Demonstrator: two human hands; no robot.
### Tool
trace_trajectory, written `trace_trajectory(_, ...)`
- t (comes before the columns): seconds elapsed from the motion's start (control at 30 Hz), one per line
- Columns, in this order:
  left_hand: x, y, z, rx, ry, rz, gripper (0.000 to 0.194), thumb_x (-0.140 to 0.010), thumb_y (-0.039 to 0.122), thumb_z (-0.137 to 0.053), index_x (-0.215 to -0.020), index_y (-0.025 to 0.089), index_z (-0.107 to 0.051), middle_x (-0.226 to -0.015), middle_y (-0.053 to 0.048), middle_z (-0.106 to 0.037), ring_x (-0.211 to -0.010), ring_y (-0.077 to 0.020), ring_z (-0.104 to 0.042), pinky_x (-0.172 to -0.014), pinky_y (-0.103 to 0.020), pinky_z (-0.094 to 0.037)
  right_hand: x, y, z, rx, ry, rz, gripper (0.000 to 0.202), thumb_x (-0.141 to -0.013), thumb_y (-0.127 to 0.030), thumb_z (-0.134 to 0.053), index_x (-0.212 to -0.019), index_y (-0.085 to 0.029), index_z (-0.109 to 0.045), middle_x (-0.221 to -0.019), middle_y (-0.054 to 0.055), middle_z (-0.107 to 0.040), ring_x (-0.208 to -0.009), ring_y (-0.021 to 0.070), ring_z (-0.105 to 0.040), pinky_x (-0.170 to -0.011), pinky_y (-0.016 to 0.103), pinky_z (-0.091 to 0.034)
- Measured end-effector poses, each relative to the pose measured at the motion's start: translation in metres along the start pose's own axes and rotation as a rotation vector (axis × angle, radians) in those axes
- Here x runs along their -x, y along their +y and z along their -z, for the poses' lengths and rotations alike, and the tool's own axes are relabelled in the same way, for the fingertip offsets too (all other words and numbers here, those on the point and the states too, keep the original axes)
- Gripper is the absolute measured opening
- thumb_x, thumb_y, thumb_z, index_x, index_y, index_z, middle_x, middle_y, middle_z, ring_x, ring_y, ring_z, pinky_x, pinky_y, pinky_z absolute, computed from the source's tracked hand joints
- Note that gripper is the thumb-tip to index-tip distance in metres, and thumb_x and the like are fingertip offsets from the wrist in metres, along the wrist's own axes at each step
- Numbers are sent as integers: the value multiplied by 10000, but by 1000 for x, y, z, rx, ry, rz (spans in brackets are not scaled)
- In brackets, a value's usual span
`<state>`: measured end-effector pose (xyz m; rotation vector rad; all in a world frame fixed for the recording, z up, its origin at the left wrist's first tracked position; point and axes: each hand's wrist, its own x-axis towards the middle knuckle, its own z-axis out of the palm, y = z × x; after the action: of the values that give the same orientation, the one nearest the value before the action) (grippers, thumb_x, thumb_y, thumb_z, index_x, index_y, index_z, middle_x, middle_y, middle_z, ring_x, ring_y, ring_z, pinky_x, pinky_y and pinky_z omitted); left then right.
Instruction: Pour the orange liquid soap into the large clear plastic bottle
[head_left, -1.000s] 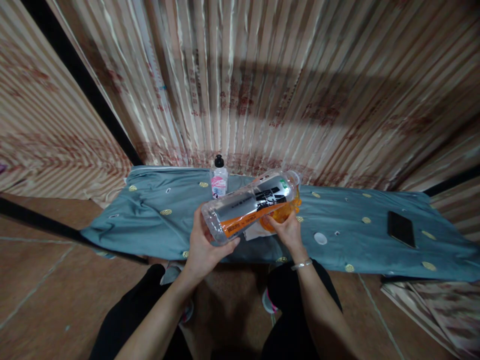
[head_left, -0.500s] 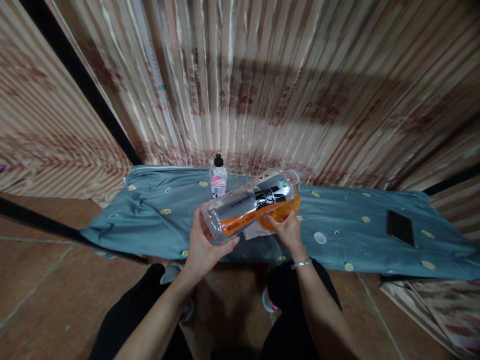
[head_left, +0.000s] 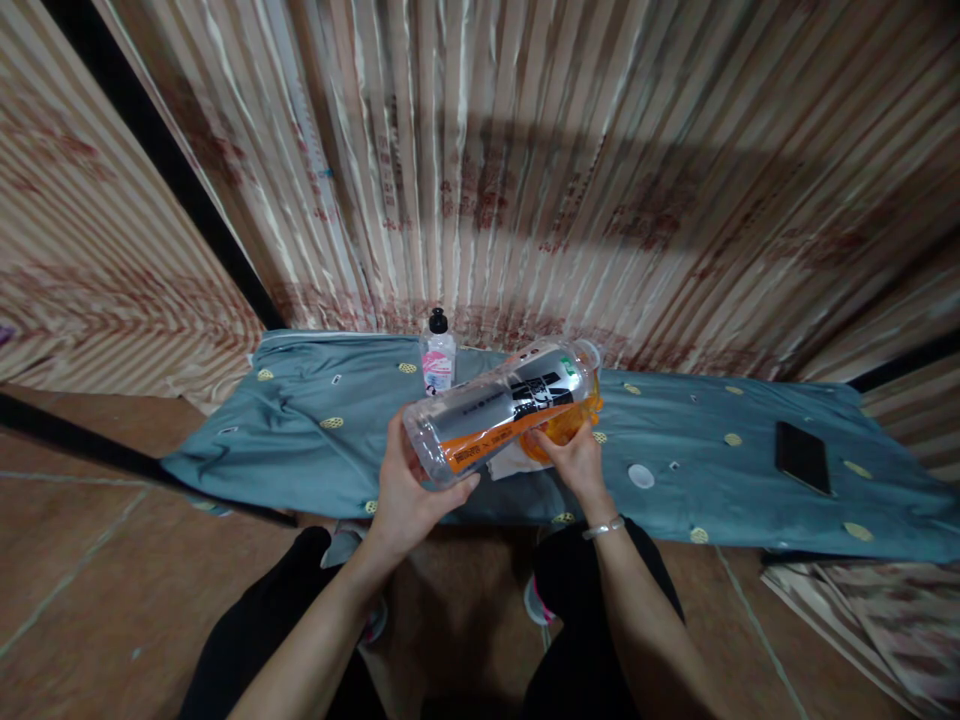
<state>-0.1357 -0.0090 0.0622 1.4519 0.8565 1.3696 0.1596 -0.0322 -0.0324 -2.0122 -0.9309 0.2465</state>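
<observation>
My left hand (head_left: 407, 497) is closed around the base of a large clear plastic bottle (head_left: 487, 410) with a silver, black and orange label. The bottle lies slanted in the air, its mouth toward the upper right. Under its mouth end, my right hand (head_left: 576, 465) grips an orange see-through object (head_left: 559, 428), perhaps a cup; the bottle hides much of it. Below them, a white item (head_left: 511, 462), partly covered, rests on the cloth. Behind the bottle stands a small clear bottle (head_left: 439, 355) with a black top and pink label.
A blue-green cloth with yellow prints (head_left: 315, 470) covers the low bench. On it are a small white disc (head_left: 640, 476), right of my hands, and a dark phone (head_left: 802, 457) farther right. Pleated curtains (head_left: 480, 180) hang behind, with a black pole (head_left: 157, 150) at the left.
Almost nothing differs. Both hands keep their grips and the large bottle stays at the same slant; the view shifts only very slightly.
</observation>
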Motion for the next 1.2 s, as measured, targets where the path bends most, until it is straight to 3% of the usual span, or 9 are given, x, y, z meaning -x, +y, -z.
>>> trace_trajectory(0.23, -1, 0, -1, 1, 5, -2, 939, -644, 563, -1127, -1380, 257, -632, -1336, -124, -786, -1179, -390, -872, -1007, -548, -774, 0, 1, -1, 10, -8, -10, 1061, -651, -897, -914, -1387, -179, -654, -1207, 265, -876, -1174, 529, -850, -985, 623, -689)
trace_trajectory(0.73, 0, 1, 0, 5, 5, 4, 909, -657, 558, -1114, -1375, 280, -631, -1315, -91, -800, -1162, -361, -880, -928, -472, -781, -1, 6, -3, 4, 32, 38, 1036, -652, -944, -897, -1353, -217, -668, -1135, 212, -896, -1106, 494, -866, -939, 586, -694)
trace_trajectory(0.9, 0, 1, 0, -17, 7, 0, 921, -661, 581, -1107, -1385, 277, -626, -1332, -95, -792, -1161, -359, -874, -928, -472, -778, 0, 1, -1, -6, 7, 19, 1015, -658, -892, -913, -1361, -203, -667, -1213, 246, -891, -1164, 507, -863, -984, 606, -697)
trace_trajectory(1.2, 1, 0, 0, -10, 9, 2, 925, -664, 569, -1113, -1395, 280, -626, -1335, -90, -794, -1170, -356, -884, -913, -461, -783, -1, 3, 0, -11, 2, 41, 1015, -669, -915, -913, -1356, -207, -678, -1170, 233, -900, -1127, 494, -869, -936, 588, -703)
